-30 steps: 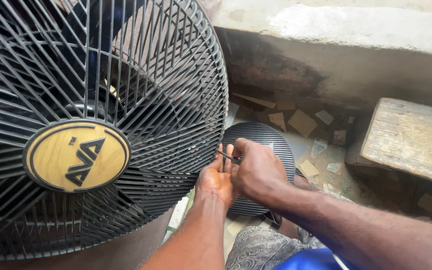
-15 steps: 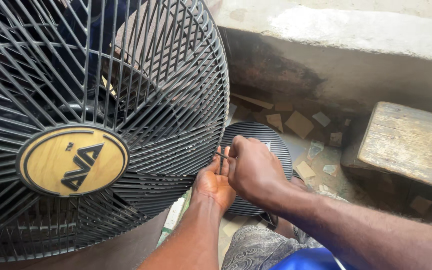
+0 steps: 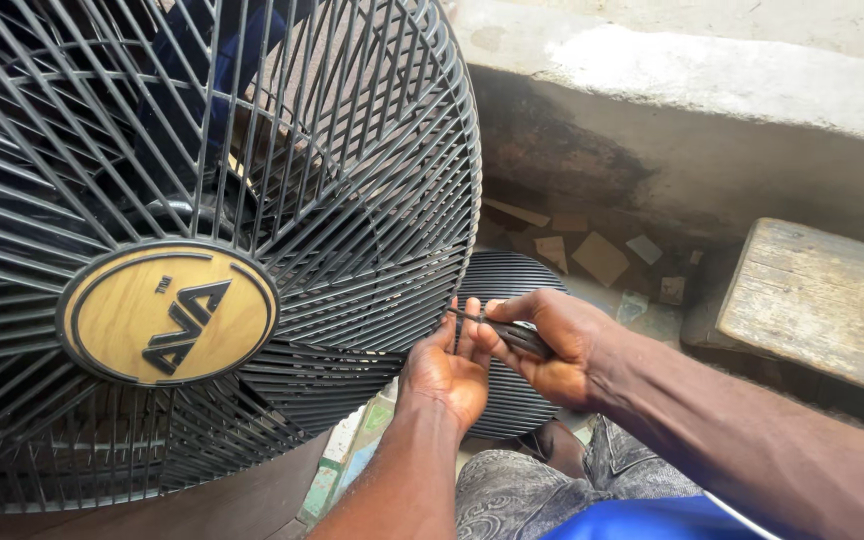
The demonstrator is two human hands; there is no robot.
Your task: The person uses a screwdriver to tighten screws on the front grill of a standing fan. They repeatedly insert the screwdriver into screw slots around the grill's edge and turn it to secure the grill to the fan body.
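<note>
A large black fan grille (image 3: 352, 200) with a round gold badge (image 3: 169, 312) at its centre fills the left of the view. My right hand (image 3: 552, 345) is shut on a slim dark tool (image 3: 502, 328), its tip pointed at the grille's lower right rim. My left hand (image 3: 444, 372) sits just below the tip, fingers against the rim beside the tool. What the tip touches is hidden by my fingers.
A second dark ribbed grille (image 3: 517, 290) lies on the floor behind my hands. A worn wooden bench (image 3: 822, 300) stands at the right. A stained concrete ledge (image 3: 672, 80) runs along the back, with tile scraps (image 3: 602, 258) below it.
The view has shifted a little and my hands sit slightly lower and closer to the grille rim. Both hands keep the same hold at the rim.
</note>
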